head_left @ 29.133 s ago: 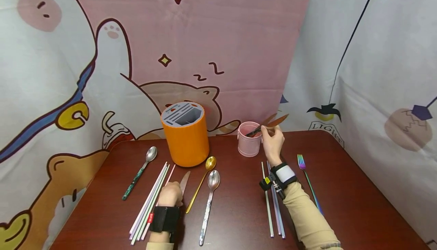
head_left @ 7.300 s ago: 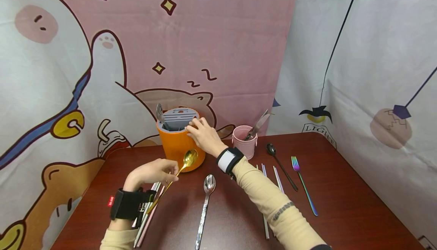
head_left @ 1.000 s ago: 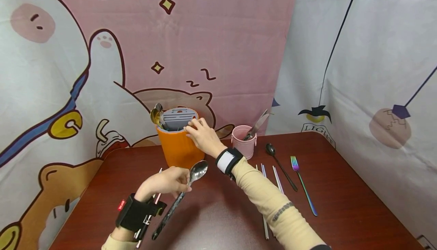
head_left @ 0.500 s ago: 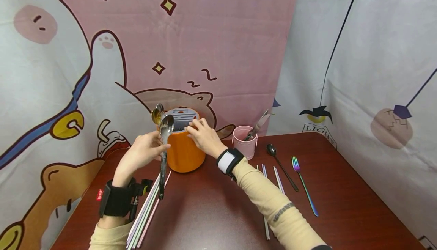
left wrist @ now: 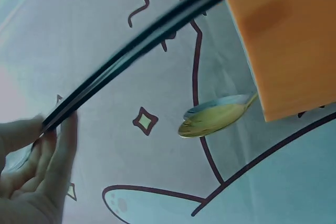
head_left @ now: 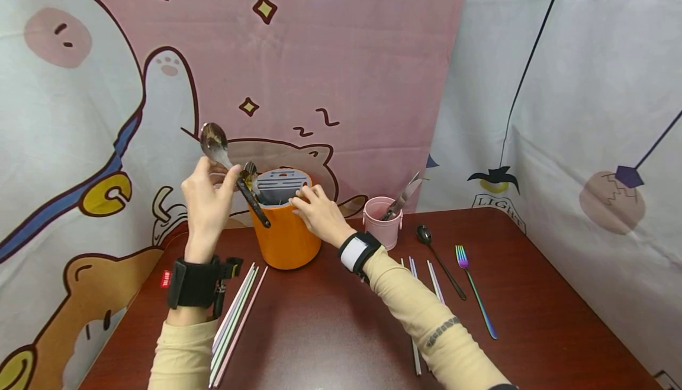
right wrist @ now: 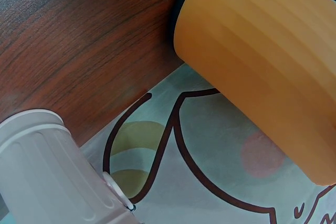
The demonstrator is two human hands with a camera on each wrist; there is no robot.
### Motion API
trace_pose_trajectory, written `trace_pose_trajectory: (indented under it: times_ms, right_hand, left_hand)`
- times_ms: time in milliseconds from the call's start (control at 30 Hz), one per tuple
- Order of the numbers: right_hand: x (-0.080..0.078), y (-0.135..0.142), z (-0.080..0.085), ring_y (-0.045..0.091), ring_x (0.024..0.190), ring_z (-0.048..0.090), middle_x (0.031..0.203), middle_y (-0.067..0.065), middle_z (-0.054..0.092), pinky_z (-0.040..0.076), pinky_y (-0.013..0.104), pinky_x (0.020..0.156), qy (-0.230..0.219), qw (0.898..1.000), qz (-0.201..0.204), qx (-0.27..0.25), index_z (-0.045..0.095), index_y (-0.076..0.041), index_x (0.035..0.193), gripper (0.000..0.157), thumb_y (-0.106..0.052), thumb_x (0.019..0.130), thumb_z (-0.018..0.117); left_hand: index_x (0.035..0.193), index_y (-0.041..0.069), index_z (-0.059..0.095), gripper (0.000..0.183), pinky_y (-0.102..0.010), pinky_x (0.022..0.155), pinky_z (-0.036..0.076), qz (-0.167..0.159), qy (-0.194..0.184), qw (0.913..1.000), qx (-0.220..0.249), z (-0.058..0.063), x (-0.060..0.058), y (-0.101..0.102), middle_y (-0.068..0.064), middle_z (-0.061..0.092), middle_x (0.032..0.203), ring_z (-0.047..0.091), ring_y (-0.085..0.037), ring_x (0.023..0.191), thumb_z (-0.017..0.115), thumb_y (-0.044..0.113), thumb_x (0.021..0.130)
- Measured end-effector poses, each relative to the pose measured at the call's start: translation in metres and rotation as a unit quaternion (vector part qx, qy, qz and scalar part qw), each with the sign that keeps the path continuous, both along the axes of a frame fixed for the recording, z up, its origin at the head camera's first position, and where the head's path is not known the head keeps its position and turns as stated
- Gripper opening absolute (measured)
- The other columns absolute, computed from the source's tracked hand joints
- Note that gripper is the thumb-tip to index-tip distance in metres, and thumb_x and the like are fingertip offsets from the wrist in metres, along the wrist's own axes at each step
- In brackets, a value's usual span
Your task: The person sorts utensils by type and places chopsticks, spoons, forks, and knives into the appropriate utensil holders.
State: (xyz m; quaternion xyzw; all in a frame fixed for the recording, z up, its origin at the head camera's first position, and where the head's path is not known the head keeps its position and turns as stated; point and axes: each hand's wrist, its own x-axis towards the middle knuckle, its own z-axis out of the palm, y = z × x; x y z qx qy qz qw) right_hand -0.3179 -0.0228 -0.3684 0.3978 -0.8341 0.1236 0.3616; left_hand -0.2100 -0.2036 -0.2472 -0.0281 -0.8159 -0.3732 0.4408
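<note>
My left hand (head_left: 206, 203) pinches a metal spoon (head_left: 214, 140) by the neck, raised at the left of the orange utensil holder (head_left: 288, 242). The bowl points up and left; its dark-looking handle slants down across the holder's upper left side. The left wrist view shows that handle (left wrist: 131, 56) tilted between thumb and fingers. A gold spoon (left wrist: 210, 121) and a silver one lean out of the holder's left side, bowls up. My right hand (head_left: 322, 215) grips the front right of the holder's rim, its fingers hidden from the right wrist view.
A pink bucket (head_left: 379, 233) with knives (head_left: 407, 193) stands right of the holder. Chopsticks (head_left: 234, 325) lie at the left, and more chopsticks (head_left: 416, 354) lie partly under my right forearm. Farther right are a black spoon (head_left: 442, 263) and a rainbow fork (head_left: 476, 289).
My left hand has lifted the silver spoon from low over the table to the holder's upper left, tilting its bowl leftward. The gold spoon went into the holder earlier. My right hand stays put lately.
</note>
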Motion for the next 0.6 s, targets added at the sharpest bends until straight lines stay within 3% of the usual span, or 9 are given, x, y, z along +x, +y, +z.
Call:
trace_pose_trajectory:
  times_ms: [200, 367, 500, 600]
  right_hand:
    - [0.000, 0.001, 0.000, 0.019, 0.101, 0.050, 0.107, 0.000, 0.054, 0.054, 0.026, 0.061, 0.003, 1.000, -0.001, -0.003, 0.064, -0.021, 0.115, 0.023, -0.029, 0.097, 0.054]
    - [0.000, 0.000, -0.001, 0.019, 0.102, 0.050, 0.108, 0.000, 0.054, 0.054, 0.025, 0.062, -0.004, 1.000, -0.005, 0.001, 0.064, -0.022, 0.116, 0.023, -0.030, 0.097, 0.053]
    - [-0.001, 0.000, -0.002, 0.019, 0.103, 0.049, 0.108, 0.000, 0.054, 0.054, 0.025, 0.062, -0.005, 1.000, -0.004, 0.000, 0.063, -0.022, 0.116, 0.023, -0.029, 0.097, 0.053]
    - [-0.001, 0.000, -0.002, 0.019, 0.103, 0.050, 0.107, 0.000, 0.054, 0.054, 0.025, 0.062, -0.002, 1.000, -0.003, -0.002, 0.063, -0.022, 0.116, 0.023, -0.030, 0.097, 0.053]
  left_hand:
    - [0.104, -0.009, 0.059, 0.029, -0.002, 0.064, 0.036, 0.032, 0.065, 0.9964, 0.044, 0.001, -0.015, 0.000, -0.026, 0.069, 0.093, 0.068, -0.034, 0.083, 0.065, 0.015, 0.090]
    - [0.102, -0.009, 0.059, 0.032, -0.007, 0.068, 0.041, 0.042, 0.088, 0.9938, 0.053, -0.008, -0.027, 0.002, -0.025, 0.069, 0.092, 0.069, -0.035, 0.084, 0.067, 0.019, 0.089]
    - [0.099, -0.009, 0.059, 0.031, -0.027, 0.072, 0.051, 0.043, 0.091, 0.9939, 0.044, -0.018, -0.036, 0.003, -0.026, 0.068, 0.090, 0.068, -0.036, 0.083, 0.067, 0.019, 0.088]
    - [0.097, -0.009, 0.059, 0.030, -0.043, 0.077, 0.050, 0.037, 0.088, 0.9945, 0.042, -0.026, -0.042, 0.002, -0.026, 0.068, 0.088, 0.066, -0.038, 0.083, 0.068, 0.018, 0.088]
